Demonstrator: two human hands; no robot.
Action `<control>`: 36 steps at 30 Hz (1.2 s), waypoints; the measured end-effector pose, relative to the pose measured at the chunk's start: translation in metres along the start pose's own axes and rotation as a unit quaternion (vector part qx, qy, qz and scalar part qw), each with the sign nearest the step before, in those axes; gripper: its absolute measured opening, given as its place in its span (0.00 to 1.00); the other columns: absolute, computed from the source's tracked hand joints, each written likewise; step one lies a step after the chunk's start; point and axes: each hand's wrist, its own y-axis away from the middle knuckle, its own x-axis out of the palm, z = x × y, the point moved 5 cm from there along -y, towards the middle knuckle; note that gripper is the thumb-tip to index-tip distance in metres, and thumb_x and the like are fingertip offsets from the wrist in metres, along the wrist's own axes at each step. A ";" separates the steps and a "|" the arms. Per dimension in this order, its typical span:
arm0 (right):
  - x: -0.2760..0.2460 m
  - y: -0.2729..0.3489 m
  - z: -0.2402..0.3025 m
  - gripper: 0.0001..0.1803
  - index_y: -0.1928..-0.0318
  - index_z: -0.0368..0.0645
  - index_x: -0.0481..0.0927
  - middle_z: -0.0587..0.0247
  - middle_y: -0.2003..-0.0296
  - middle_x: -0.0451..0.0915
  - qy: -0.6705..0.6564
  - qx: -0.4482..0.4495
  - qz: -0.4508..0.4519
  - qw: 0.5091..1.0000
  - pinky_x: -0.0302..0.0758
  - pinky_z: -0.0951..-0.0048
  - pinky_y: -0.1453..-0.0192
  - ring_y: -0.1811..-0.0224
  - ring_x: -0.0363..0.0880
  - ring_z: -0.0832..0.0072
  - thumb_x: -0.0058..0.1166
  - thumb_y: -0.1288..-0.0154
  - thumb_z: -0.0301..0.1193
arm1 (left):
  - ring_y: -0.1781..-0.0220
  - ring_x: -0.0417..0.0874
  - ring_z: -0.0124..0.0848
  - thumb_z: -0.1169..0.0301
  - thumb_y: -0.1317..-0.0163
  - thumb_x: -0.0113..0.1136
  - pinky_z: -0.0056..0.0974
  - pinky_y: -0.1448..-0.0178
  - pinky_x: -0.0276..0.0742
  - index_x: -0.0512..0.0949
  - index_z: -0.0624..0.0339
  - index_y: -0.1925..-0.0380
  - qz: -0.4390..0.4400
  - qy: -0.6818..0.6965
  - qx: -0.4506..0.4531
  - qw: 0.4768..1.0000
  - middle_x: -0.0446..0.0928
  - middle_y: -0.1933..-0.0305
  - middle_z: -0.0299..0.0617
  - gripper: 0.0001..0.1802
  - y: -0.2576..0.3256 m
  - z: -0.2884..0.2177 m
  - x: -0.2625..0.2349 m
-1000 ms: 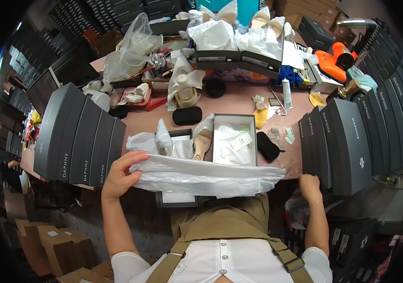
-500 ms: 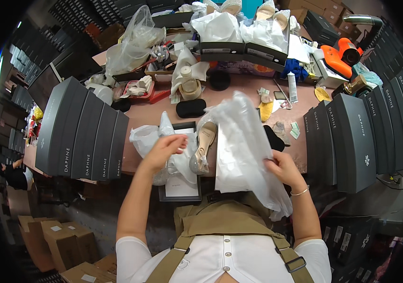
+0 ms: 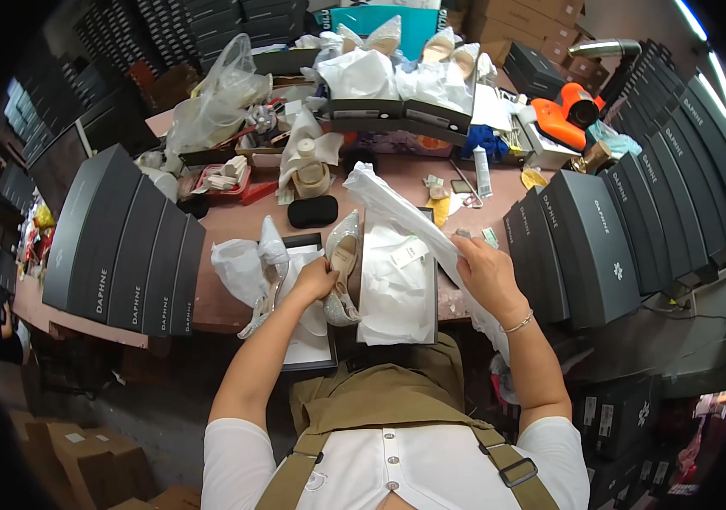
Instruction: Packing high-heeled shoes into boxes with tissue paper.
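My left hand (image 3: 318,280) is closed on the side of a glittery silver pointed shoe (image 3: 343,247) with an ankle strap. The matching shoe (image 3: 274,259) stands to its left, against white tissue paper (image 3: 235,265), over a dark shoe box (image 3: 312,367). With its fingers curled, my right hand (image 3: 483,272) pinches a translucent white wrapping sheet (image 3: 405,206), drawn into a long strip that hangs down beside my wrist. Between the hands lies an open box part lined with white paper (image 3: 397,297), a small white tag (image 3: 409,252) on top.
Rows of dark shoe boxes stand at the left (image 3: 116,246) and right (image 3: 588,251). A black oval case (image 3: 313,212) and a bottle (image 3: 307,166) sit beyond the shoes. Farther back are open boxes with paper and shoes (image 3: 363,85) and an orange tool (image 3: 562,123).
My left hand has moved down and right and taken hold of the shoe. My right hand has pulled the sheet to the right, uncovering the paper-lined box part and tag.
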 end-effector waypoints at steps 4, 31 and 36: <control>-0.012 -0.023 0.019 0.14 0.55 0.45 0.77 0.53 0.66 0.78 0.012 -0.012 0.001 1.000 0.76 0.58 0.62 0.66 0.79 0.54 0.52 0.45 0.23 | 0.69 0.81 0.37 0.66 0.44 0.61 0.38 0.64 0.75 0.77 0.66 0.61 0.006 0.107 0.053 0.993 0.80 0.71 0.48 0.16 0.008 0.014 -0.007; 0.044 0.050 0.079 0.19 0.47 0.37 0.76 0.56 0.57 0.83 -0.522 -0.011 0.409 0.749 0.73 0.73 0.49 0.57 0.76 0.80 0.55 0.40 0.24 | 0.32 0.65 0.40 0.54 0.48 0.71 0.50 0.29 0.60 0.57 0.53 0.33 0.279 0.722 0.029 0.633 0.65 0.35 0.45 0.47 0.181 -0.061 0.062; 0.043 0.047 0.065 0.15 0.54 0.34 0.77 0.52 0.65 0.82 -0.408 -0.016 0.361 0.839 0.75 0.71 0.56 0.62 0.80 0.75 0.57 0.42 0.25 | 0.36 0.69 0.36 0.73 0.42 0.65 0.45 0.32 0.64 0.63 0.63 0.39 0.143 0.716 0.001 0.684 0.69 0.39 0.43 0.32 0.177 -0.041 0.061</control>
